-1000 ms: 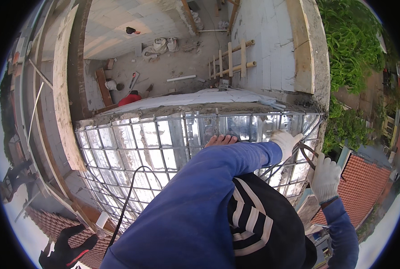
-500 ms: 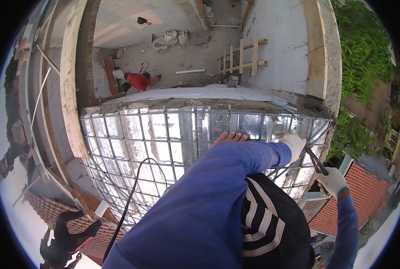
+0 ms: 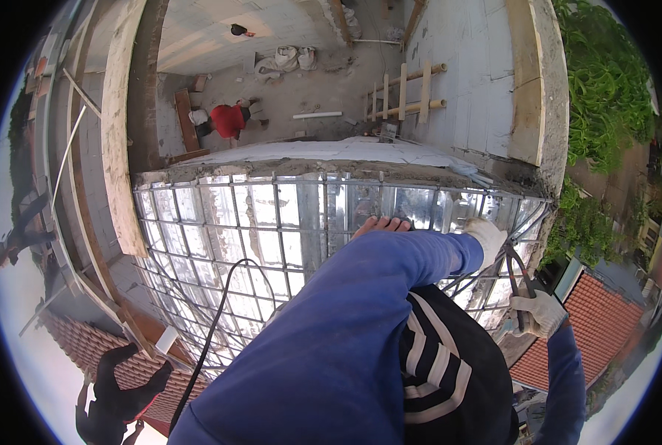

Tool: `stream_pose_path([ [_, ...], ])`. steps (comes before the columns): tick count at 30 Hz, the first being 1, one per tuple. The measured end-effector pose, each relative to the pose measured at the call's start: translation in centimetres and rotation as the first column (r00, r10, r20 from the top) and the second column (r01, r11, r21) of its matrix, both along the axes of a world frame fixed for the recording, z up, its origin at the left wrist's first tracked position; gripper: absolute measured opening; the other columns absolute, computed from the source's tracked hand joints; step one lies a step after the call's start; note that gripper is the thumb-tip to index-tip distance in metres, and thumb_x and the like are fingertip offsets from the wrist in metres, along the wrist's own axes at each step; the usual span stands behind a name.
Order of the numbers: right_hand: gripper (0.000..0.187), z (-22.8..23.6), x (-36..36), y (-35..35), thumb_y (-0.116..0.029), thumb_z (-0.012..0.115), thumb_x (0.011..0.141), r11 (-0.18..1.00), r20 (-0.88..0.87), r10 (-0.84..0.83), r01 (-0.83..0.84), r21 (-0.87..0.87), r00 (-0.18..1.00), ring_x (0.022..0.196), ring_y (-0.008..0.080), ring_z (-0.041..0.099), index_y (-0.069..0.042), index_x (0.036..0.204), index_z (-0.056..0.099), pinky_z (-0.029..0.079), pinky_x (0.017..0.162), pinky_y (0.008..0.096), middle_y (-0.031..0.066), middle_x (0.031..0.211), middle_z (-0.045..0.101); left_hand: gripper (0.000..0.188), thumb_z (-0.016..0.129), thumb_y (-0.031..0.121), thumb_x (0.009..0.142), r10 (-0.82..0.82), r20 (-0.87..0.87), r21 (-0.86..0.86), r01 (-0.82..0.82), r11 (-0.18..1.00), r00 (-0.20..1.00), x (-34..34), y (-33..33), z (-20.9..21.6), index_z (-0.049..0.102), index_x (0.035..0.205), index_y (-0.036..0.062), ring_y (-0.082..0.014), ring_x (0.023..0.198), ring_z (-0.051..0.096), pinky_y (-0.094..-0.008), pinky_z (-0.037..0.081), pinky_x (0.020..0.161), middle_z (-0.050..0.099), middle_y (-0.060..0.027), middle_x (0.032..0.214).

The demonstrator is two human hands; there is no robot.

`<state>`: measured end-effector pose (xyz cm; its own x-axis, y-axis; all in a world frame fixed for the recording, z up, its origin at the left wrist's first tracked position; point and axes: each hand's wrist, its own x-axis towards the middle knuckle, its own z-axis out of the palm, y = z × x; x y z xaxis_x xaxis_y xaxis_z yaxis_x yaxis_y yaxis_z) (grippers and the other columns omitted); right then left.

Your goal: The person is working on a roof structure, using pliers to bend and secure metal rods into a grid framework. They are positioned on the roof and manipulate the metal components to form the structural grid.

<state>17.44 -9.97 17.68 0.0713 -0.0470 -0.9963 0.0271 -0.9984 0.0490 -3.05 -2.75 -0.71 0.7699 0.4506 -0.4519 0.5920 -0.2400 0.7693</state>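
My left hand (image 3: 484, 242), in a white glove, is curled low over the right part of the steel rebar mesh (image 3: 277, 233); what its fingers hold is hidden. A pair of long-handled pincers (image 3: 515, 271) is gripped by my gloved right hand (image 3: 542, 313) just outside the mesh's right edge. The pincers' jaws point up at the bars beside my left hand, and their handles are spread somewhat apart. Shiny corrugated metal sheets (image 3: 312, 222) lie beneath the mesh. My bare foot (image 3: 381, 225) rests on the mesh, left of my left hand.
Beyond the mesh the floor drops to a lower room (image 3: 286, 104), where a person in red (image 3: 228, 121) bends over. A wooden plank (image 3: 119, 141) runs along the left. A black cable (image 3: 214, 326) loops over the mesh. Tiled roofs (image 3: 579, 326) and trees lie far below right.
My right hand has shifted down and slightly left, with the pincers' handles spread wider. My left hand stays in place. Below, the person in red has turned.
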Motion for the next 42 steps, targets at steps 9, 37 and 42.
stream_pose_path([
  [9, 0.083, 1.2, -2.9, 3.4, -0.037, 0.085, 0.08, 0.242, 0.427, 0.891, -0.957, -0.159, 0.154, 0.097, 0.0416, 0.081, 0.0, 0.15, 0.057, 0.065, 0.087, 0.0513, 0.025, 0.102, 0.08, 0.057, 0.081, 0.036, 0.095, -0.061, -0.068, -0.026, 0.059, 0.998, 0.996, -0.9, 1.4, 1.1, 0.067, 0.143, 0.0084, -0.0429, 0.112, 0.079, -0.0587, 0.061, 0.093, 0.081, -0.0189, 0.117],
  [37, 0.058, 1.1, -2.0, 2.6, -0.024, 0.08, 0.088, 0.148, 0.492, 0.869, -0.976, -0.158, 0.052, 0.092, 0.0403, 0.08, 0.0, 0.136, 0.06, 0.064, 0.083, 0.0502, 0.023, 0.102, 0.078, 0.058, 0.081, 0.041, 0.099, -0.124, -0.102, -0.043, 0.12, 0.992, 0.987, -0.5, 1.7, 1.5, 0.066, 0.145, 0.008, -0.0423, 0.118, 0.078, -0.0566, 0.062, 0.098, 0.081, -0.0194, 0.125],
  [42, 0.045, 1.8, -1.7, 2.3, -0.02, 0.078, 0.091, -0.406, 0.683, 0.592, -0.891, -0.206, -0.428, 0.088, 0.0327, 0.076, -0.005, 0.13, 0.062, 0.062, 0.076, 0.0498, 0.0128, 0.101, 0.069, 0.06, 0.081, 0.044, 0.099, -0.124, -0.098, -0.03, 0.121, 0.992, 0.987, -0.5, 1.7, 1.5, 0.067, 0.145, 0.0087, -0.0416, 0.117, 0.079, -0.0569, 0.064, 0.095, 0.081, -0.0188, 0.124],
])
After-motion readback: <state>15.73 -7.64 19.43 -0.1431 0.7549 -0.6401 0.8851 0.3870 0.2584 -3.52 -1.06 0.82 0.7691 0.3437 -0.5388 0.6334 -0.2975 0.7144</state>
